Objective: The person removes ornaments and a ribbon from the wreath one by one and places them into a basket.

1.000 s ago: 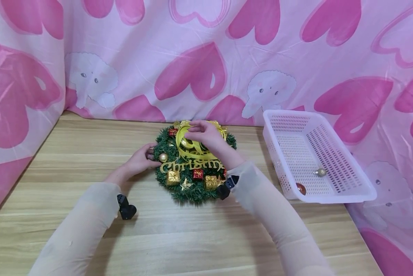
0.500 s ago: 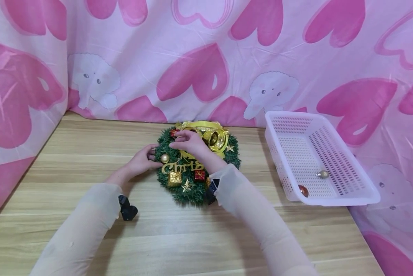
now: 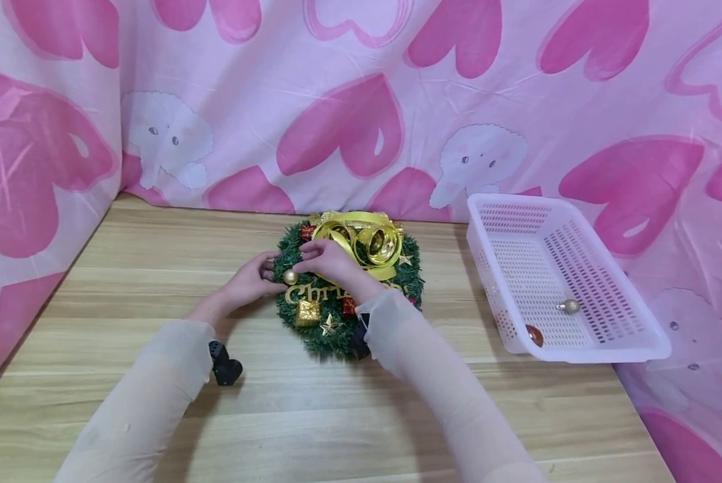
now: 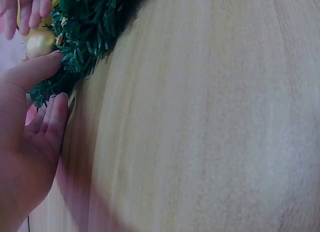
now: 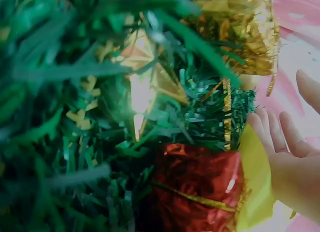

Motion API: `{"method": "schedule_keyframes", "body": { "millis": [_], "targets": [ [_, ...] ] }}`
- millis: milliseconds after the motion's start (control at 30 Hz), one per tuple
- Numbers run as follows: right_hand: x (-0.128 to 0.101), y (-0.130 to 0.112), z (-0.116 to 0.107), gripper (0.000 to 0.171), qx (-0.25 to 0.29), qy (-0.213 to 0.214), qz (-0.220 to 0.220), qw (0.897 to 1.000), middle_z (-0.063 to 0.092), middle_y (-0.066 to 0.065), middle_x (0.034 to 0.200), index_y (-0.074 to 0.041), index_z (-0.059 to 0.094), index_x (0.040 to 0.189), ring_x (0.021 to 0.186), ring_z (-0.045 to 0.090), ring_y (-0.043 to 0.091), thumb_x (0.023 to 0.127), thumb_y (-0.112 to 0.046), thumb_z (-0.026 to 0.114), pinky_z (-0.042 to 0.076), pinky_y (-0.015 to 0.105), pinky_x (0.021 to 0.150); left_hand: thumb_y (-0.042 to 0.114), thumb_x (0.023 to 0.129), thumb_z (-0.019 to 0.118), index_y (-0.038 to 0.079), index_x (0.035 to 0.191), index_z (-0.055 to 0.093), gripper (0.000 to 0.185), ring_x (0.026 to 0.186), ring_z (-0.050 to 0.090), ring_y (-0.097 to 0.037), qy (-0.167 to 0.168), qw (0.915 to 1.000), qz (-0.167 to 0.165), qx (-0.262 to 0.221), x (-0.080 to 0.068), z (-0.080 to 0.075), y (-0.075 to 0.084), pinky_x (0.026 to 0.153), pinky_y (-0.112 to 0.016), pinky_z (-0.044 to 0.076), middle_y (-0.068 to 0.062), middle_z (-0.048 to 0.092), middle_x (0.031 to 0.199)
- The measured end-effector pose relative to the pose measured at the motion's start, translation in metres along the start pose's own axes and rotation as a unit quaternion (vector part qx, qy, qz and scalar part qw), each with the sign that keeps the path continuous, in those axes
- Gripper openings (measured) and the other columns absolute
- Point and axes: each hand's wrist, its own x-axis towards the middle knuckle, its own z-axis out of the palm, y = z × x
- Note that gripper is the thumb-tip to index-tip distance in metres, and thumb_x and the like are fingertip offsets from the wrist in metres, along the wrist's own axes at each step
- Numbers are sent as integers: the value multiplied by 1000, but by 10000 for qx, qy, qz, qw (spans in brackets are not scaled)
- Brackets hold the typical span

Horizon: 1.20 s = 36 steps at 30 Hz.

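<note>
The Christmas wreath (image 3: 327, 307) lies on the wooden surface (image 3: 288, 416), its left rim held between the thumb and fingers of the left hand (image 3: 249, 282). Over the wreath's left half, beside its gold bells (image 3: 380, 243), the right hand (image 3: 332, 261) has fingers parted and empty. Right of the wreath, a white basket (image 3: 526, 265) contains two baubles (image 3: 570, 306).

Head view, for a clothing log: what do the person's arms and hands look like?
The left sleeve and right sleeve are pale, plain and long. The left hand and right hand wear no gloves. The left wrist camera is black; the right wrist camera, partly hidden, looks dark.
</note>
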Motion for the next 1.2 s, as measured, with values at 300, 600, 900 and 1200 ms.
{"method": "schedule_keyframes", "body": {
  "millis": [300,600,900,1200],
  "targets": [
    [4,0,9,48,-375,-317,5,9988,62,11,115,-8,60,121,104,58,24,77,-17,76,49,31,86,10,81,70,0,145,24,80,104,50,-30,-6,9999,42,-98,-2,0,2,76,-22,46,-25,47,123],
    [7,1,15,42,-772,-333,-177,9963,63,12,111,-6,62,117,102,58,23,77,-8,74,50,25,78,9,80,71,0,145,24,81,103,50,-30,-5,9998,29,-181,-3,-1,4,73,-20,47,-25,47,123],
    [13,4,20,36,-1283,-287,-379,9906,66,10,105,-4,65,111,95,60,20,76,-2,73,51,22,74,9,80,71,1,145,26,80,101,48,-27,51,9999,23,-125,0,1,1,74,-22,46,-23,46,121],
    [7,-3,23,29,-1732,-298,-368,9838,68,8,103,-5,67,106,88,61,18,77,-3,72,50,21,71,6,78,71,0,143,28,79,98,48,-25,85,9999,-6,-149,0,1,0,68,-20,49,-23,46,119]
  ]
}}
